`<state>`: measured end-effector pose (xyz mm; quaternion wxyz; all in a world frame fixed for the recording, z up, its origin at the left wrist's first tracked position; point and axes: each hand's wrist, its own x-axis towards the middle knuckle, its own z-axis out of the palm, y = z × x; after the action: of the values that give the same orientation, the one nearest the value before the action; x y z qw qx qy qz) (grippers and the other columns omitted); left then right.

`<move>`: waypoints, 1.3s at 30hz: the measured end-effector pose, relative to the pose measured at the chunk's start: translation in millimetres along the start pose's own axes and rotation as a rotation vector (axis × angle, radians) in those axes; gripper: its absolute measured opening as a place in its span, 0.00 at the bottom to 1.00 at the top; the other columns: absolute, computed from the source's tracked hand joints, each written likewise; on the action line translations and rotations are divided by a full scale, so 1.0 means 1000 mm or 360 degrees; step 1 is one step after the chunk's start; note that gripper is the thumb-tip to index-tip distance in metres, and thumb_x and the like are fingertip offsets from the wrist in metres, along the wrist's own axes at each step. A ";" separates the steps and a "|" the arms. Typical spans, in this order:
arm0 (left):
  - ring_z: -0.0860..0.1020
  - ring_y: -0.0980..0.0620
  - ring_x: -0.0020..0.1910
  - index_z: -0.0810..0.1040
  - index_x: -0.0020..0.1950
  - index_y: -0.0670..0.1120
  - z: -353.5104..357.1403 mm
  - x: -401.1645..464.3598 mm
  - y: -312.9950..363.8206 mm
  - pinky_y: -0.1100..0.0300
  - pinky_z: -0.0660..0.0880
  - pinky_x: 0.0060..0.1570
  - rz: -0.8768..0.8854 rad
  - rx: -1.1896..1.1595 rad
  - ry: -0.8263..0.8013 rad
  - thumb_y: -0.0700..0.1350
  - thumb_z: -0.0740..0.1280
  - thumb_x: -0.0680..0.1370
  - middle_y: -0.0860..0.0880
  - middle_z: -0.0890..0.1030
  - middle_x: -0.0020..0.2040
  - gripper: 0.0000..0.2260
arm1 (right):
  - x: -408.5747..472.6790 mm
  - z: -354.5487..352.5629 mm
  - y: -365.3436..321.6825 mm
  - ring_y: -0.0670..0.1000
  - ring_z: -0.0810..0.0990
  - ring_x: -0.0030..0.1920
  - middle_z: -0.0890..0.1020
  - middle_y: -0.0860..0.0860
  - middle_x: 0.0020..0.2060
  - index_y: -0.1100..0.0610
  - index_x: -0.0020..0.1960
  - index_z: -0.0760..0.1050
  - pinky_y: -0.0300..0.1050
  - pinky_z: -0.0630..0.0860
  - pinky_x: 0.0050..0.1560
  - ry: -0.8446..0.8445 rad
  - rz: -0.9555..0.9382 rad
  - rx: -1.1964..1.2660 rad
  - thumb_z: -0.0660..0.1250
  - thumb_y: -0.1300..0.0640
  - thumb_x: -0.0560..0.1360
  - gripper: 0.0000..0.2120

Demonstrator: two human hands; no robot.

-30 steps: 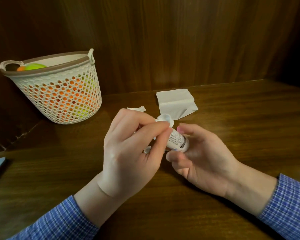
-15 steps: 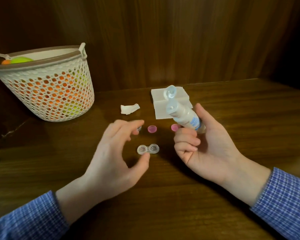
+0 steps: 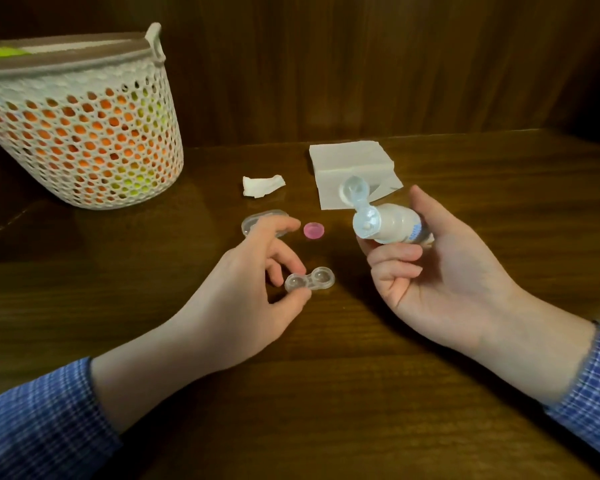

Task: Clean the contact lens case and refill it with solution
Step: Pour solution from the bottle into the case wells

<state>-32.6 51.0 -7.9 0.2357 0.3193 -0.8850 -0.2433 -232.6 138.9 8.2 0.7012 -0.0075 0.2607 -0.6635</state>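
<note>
From the head view, the left hand point(image 3: 243, 289), which half a second ago hovered with fingers spread over the clear twin-well plastic lens case point(image 3: 310, 279), now pinches the case's left well between thumb and fingers on the dark wooden desk point(image 3: 361, 393). The right hand point(image 3: 437, 271) stays wrapped around the small white solution bottle point(image 3: 392, 225), flip cap open, now tilted lower toward the case, so refilling looks next. A pink round cap point(image 3: 314, 231) lies just behind the case. The bottle's blue label is too blurred to read.
</note>
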 end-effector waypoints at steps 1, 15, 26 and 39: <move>0.79 0.62 0.50 0.66 0.75 0.54 0.000 -0.001 0.000 0.74 0.73 0.48 -0.0001 -0.0035 -0.0016 0.46 0.78 0.73 0.61 0.82 0.46 0.34 | 0.000 -0.001 -0.001 0.44 0.72 0.25 0.84 0.55 0.38 0.56 0.66 0.76 0.33 0.69 0.23 0.0003 -0.0002 -0.0051 0.72 0.46 0.72 0.25; 0.81 0.68 0.52 0.64 0.72 0.63 -0.001 -0.005 0.015 0.64 0.76 0.53 0.0026 -0.0091 -0.0243 0.61 0.75 0.65 0.73 0.83 0.50 0.38 | -0.005 -0.010 -0.021 0.46 0.72 0.27 0.85 0.61 0.59 0.52 0.62 0.77 0.37 0.69 0.24 0.0110 -0.0284 -0.1138 0.75 0.47 0.70 0.23; 0.81 0.69 0.51 0.67 0.73 0.62 -0.001 -0.007 0.012 0.73 0.76 0.44 0.0065 -0.0097 -0.0216 0.65 0.74 0.62 0.74 0.82 0.50 0.40 | -0.008 -0.012 -0.007 0.43 0.75 0.27 0.82 0.46 0.32 0.57 0.60 0.79 0.34 0.70 0.24 -0.0022 -0.0495 -0.1716 0.71 0.43 0.75 0.21; 0.82 0.71 0.48 0.70 0.71 0.60 -0.002 -0.005 0.014 0.71 0.74 0.45 0.0034 -0.0077 -0.0165 0.66 0.75 0.62 0.75 0.83 0.46 0.39 | -0.008 -0.013 0.000 0.46 0.77 0.28 0.86 0.48 0.41 0.48 0.54 0.79 0.37 0.71 0.25 -0.0077 -0.0687 -0.1680 0.70 0.44 0.76 0.10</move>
<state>-33.9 63.3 0.4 0.1996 0.2910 -0.8933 -0.2785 -237.1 151.1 -0.5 0.4569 -0.4249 0.5333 -0.5712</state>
